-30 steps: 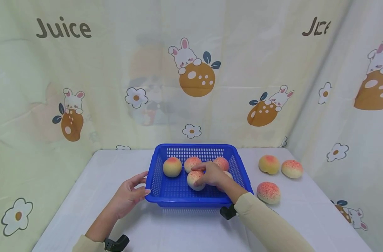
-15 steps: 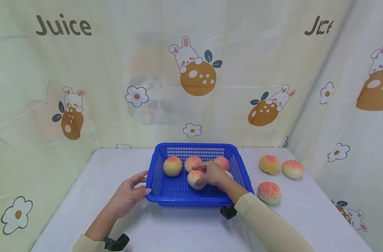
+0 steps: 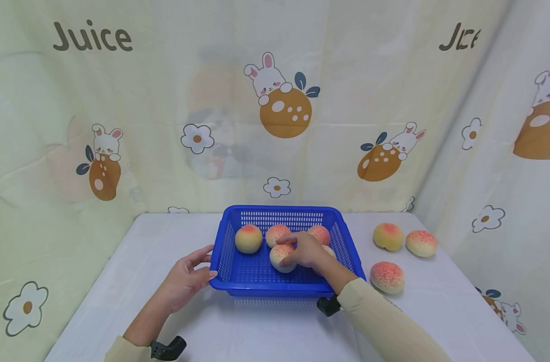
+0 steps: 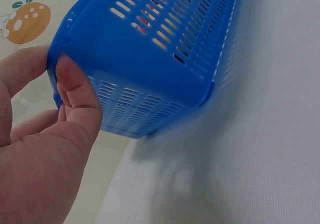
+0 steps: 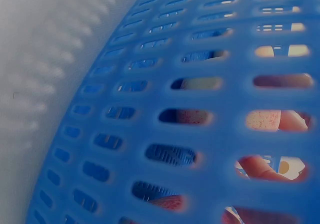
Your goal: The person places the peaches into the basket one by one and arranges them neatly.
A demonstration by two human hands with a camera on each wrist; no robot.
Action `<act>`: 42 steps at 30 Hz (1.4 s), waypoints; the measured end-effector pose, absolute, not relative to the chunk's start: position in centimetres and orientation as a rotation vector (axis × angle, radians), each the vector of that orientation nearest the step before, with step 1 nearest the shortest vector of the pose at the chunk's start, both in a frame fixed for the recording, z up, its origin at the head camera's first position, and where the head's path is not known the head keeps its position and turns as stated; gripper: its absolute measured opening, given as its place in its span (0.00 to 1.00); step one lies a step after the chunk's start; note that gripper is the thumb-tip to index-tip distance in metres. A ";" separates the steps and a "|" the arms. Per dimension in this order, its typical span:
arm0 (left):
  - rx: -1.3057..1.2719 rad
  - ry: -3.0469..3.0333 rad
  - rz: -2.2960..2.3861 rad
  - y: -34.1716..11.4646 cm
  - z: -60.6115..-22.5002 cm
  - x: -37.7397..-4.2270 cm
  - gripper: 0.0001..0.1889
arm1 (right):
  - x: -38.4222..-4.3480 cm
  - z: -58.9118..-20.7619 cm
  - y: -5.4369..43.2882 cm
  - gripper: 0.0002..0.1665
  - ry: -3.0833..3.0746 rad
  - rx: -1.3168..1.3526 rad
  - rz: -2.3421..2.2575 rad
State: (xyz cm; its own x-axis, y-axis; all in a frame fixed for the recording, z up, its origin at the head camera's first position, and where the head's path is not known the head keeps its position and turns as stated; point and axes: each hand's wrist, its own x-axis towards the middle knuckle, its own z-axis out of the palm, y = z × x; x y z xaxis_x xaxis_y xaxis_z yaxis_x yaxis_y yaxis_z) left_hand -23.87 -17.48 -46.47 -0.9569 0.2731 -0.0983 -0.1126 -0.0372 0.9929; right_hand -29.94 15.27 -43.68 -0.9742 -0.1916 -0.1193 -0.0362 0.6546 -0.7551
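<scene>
Movement since the earlier frames: a slight drift of the whole view; nothing in it has visibly shifted against the rest.
Right hand (image 3: 308, 251): partly closed, thumb on the near side and fingers over the far side of the held peach (image 3: 278, 258).
Held peach: just left of that palm, inside the blue basket (image 3: 275, 287); nearly round, so no clear long axis; cannot tell whether it rests on the bottom.
Nearer hand: the right, touching it; the left hand (image 3: 186, 281) is well apart, pinching the basket's rim between thumb and fingers.
Yellow peach (image 3: 248, 239): farther left of the right hand, in the basket.
Loose peaches (image 3: 388, 277): three, right of the right hand, outside.
Curtain (image 3: 166, 90) writing: "Juice", beyond the left hand; another word beyond the right, broken by a fold.
Brands: none readable.
</scene>
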 end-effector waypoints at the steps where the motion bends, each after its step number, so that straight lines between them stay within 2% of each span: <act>1: 0.170 1.970 2.082 -17.5 -46.5 -23.9 0.40 | -29.9 -43.7 15.3 0.32 2.683 -0.188 -1.218; 42: 0.210 1.991 2.069 -17.6 -46.4 -23.8 0.40 | -29.8 -43.6 15.1 0.30 2.732 -0.233 -1.168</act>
State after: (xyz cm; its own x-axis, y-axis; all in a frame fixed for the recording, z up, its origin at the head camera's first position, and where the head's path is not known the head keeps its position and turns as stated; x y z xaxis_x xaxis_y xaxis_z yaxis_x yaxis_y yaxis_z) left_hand -23.84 -17.62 -46.41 -0.9554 0.2853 -0.0764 -0.0872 -0.0256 0.9959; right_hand -29.84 15.11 -43.60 -0.9749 -0.2054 -0.0860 -0.0798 0.6829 -0.7261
